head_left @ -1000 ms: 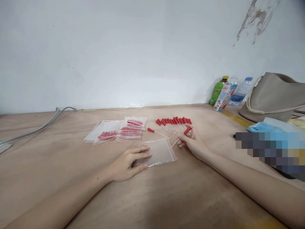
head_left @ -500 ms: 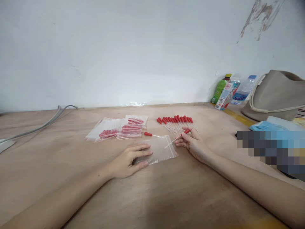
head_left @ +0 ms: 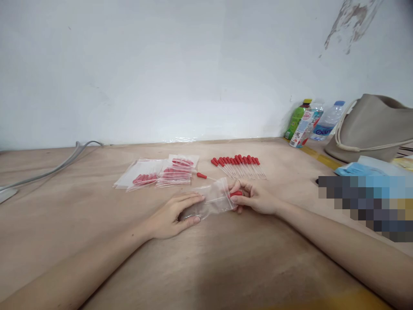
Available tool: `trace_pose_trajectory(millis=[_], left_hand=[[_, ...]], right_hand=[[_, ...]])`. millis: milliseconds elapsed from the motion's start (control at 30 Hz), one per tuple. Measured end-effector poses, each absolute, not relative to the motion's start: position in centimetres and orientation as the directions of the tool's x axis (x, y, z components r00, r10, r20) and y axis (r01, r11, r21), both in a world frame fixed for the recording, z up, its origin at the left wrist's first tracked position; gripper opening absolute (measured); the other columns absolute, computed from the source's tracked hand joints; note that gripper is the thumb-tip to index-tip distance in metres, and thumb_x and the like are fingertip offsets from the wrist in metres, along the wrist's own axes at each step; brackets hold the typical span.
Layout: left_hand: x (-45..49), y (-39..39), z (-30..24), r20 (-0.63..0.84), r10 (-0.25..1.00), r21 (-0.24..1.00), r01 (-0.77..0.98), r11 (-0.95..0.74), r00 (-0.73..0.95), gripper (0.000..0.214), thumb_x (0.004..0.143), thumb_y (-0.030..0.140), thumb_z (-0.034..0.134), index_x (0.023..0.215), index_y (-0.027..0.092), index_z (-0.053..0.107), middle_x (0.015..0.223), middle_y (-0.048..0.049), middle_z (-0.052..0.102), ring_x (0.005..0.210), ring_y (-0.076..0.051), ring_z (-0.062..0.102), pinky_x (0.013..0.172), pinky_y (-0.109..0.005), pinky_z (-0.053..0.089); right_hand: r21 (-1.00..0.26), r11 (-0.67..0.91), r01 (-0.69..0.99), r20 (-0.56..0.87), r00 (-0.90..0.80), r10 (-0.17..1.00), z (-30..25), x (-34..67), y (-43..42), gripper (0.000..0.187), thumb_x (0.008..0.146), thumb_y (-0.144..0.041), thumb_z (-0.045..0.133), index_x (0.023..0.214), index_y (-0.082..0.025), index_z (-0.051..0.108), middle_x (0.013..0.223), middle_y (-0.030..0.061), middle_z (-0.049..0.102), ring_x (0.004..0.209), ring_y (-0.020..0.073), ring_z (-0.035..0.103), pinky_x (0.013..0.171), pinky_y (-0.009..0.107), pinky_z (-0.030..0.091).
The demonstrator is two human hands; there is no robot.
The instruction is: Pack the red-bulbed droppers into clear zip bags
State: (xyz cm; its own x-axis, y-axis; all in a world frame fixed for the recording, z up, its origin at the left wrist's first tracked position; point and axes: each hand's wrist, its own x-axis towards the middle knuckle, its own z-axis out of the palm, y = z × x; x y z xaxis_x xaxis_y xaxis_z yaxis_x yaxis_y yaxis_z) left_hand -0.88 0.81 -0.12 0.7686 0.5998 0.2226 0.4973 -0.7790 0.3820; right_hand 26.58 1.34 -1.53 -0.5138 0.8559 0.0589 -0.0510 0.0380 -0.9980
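A clear zip bag (head_left: pixel 214 198) lies on the wooden table (head_left: pixel 206 258) in front of me. My left hand (head_left: pixel 174 215) presses its near left end down, fingers laid flat on it and thumb at its edge. My right hand (head_left: pixel 254 198) pinches a red-bulbed glass dropper (head_left: pixel 236 193) at the bag's mouth, its glass tip inside the bag. A row of several loose droppers (head_left: pixel 240 165) lies just behind my right hand. One single dropper (head_left: pixel 202 175) lies behind the bag.
Several filled bags of droppers (head_left: pixel 161 174) are stacked at centre left. Bottles (head_left: pixel 306 122) and a beige bag (head_left: pixel 371 129) stand at the right by the wall. A grey cable (head_left: pixel 54 170) runs along the left. Blue packaging (head_left: pixel 355 170) lies at the right.
My right hand lifted one dropper from beside the row, carried it left and pushed its tip into the bag's mouth. My left hand stayed on the bag.
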Motion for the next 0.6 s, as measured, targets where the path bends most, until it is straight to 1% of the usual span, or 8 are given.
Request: trace_pose_trajectory(millis=[67,167,267,367,433,500,567,600], left_hand=[[-0.93,0.82,-0.06,0.222,0.604,0.382,0.501,-0.776,0.766,0.049,0.086,0.036,0.051,0.132,0.024,0.039,0.132,-0.0054,0.046,0.120,-0.022,0.043,0.100,-0.040,0.035],[-0.99,0.90,0.01,0.220,0.612,0.391,0.506,-0.769,0.760,0.045,0.088,0.034,0.047,0.131,0.024,0.040,0.131,-0.0050,0.047,0.119,-0.022,0.044,0.099,-0.039,0.036],[-1.01,1.01,0.00,0.215,0.606,0.395,0.500,-0.771,0.766,0.044,0.089,0.033,0.046,0.131,0.024,0.040,0.130,-0.0050,0.048,0.118,-0.021,0.045,0.098,-0.039,0.037],[-1.00,1.07,-0.12,0.219,0.593,0.388,0.489,-0.781,0.774,0.045,0.087,0.034,0.049,0.130,0.024,0.041,0.130,-0.0046,0.047,0.119,-0.022,0.045,0.100,-0.039,0.036],[-1.01,1.09,-0.24,0.218,0.593,0.388,0.489,-0.781,0.775,0.044,0.087,0.033,0.049,0.130,0.025,0.042,0.131,-0.0036,0.047,0.119,-0.021,0.044,0.101,-0.039,0.035],[-1.03,1.10,-0.35,0.216,0.595,0.388,0.492,-0.780,0.774,0.044,0.087,0.033,0.049,0.130,0.025,0.042,0.131,-0.0031,0.046,0.120,-0.021,0.043,0.101,-0.039,0.035],[-1.04,1.12,-0.44,0.217,0.593,0.388,0.489,-0.781,0.775,0.043,0.087,0.033,0.049,0.129,0.025,0.043,0.131,-0.0032,0.046,0.120,-0.021,0.043,0.101,-0.039,0.035],[-1.05,1.14,-0.46,0.218,0.592,0.388,0.487,-0.782,0.776,0.043,0.087,0.032,0.049,0.129,0.025,0.043,0.131,-0.0034,0.046,0.120,-0.020,0.043,0.101,-0.039,0.035]], right_hand=[[-1.000,-0.002,-0.021,0.009,-0.492,0.871,-1.47,26.30,1.53,0.032,0.062,-0.035,0.071,0.075,-0.018,0.048,0.070,-0.0031,0.058,0.058,0.0065,0.055,0.055,0.022,0.047],[-0.996,-0.009,0.084,-0.046,-0.458,0.888,-1.48,25.97,1.78,0.031,0.059,-0.036,0.073,0.072,-0.015,0.054,0.060,-0.0043,0.057,0.051,0.0049,0.050,0.051,0.019,0.042],[-0.976,0.087,0.200,-0.015,-0.460,0.888,-1.63,25.65,1.86,0.029,0.060,-0.039,0.071,0.073,-0.014,0.065,0.053,-0.0040,0.054,0.048,0.0052,0.045,0.047,0.020,0.036],[-0.963,0.137,0.231,0.020,-0.446,0.895,-1.74,25.46,1.75,0.029,0.059,-0.039,0.072,0.073,-0.014,0.069,0.057,-0.0024,0.056,0.051,0.0066,0.046,0.048,0.020,0.036],[-0.971,0.091,0.221,-0.017,-0.442,0.897,-1.63,25.54,1.66,0.033,0.055,-0.037,0.075,0.079,-0.015,0.069,0.060,-0.0021,0.058,0.053,0.0069,0.047,0.049,0.020,0.037],[-0.978,0.008,0.208,-0.089,-0.456,0.886,-1.40,25.74,1.58,0.042,0.052,-0.033,0.076,0.089,-0.015,0.067,0.064,-0.0019,0.060,0.053,0.0064,0.049,0.048,0.019,0.037],[-0.975,-0.070,0.209,-0.162,-0.466,0.870,-1.20,25.85,1.47,0.050,0.052,-0.031,0.077,0.098,-0.015,0.063,0.069,-0.0010,0.062,0.052,0.0057,0.049,0.046,0.018,0.037],[-0.972,-0.094,0.216,-0.185,-0.456,0.870,-1.16,25.83,1.39,0.052,0.052,-0.031,0.076,0.099,-0.015,0.062,0.070,-0.0007,0.062,0.051,0.0053,0.049,0.045,0.017,0.036]])
